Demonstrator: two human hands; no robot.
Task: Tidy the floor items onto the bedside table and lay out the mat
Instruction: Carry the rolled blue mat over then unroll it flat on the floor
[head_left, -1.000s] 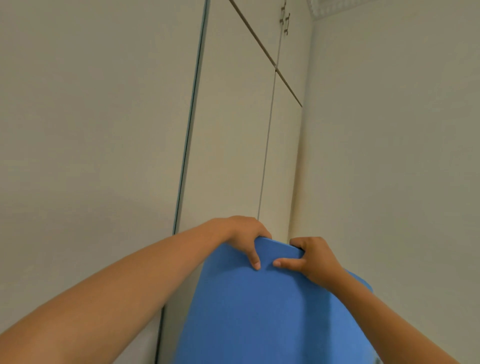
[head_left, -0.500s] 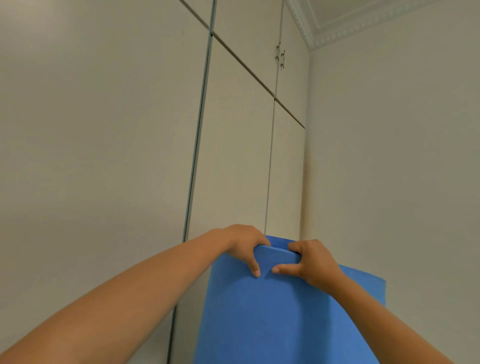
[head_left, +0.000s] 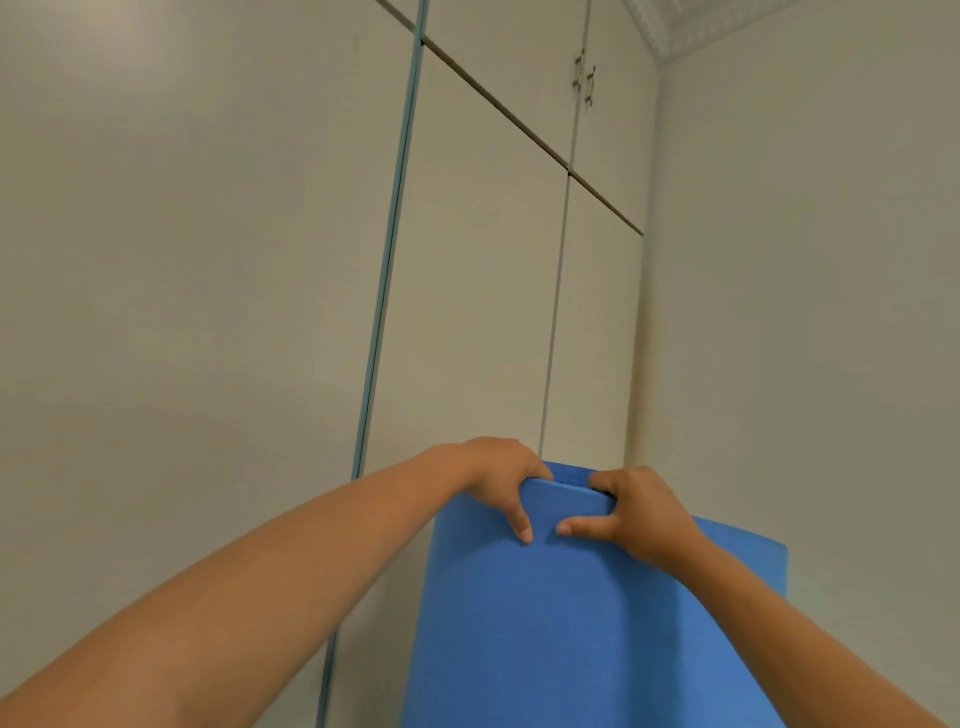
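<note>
A blue foam mat (head_left: 545, 613) stands upright in the corner, filling the lower middle of the head view; its lower end is out of frame. My left hand (head_left: 501, 475) grips the mat's top edge from the left, thumb pressed on the front face. My right hand (head_left: 634, 512) grips the same top edge just to the right, thumb pointing left across the front. The two thumbs nearly meet. The floor, the bedside table and the floor items are out of view.
A tall cream wardrobe (head_left: 467, 260) with flat doors and small metal handles (head_left: 584, 78) rises behind the mat. A plain white wall (head_left: 805, 312) closes the right side and meets the wardrobe in the corner. Ceiling moulding (head_left: 675, 31) shows at top right.
The view has tilted upward, showing more of the wardrobe's upper doors and the ceiling moulding. Both hands keep their grip on the mat's top edge, and the mat stands more squarely upright.
</note>
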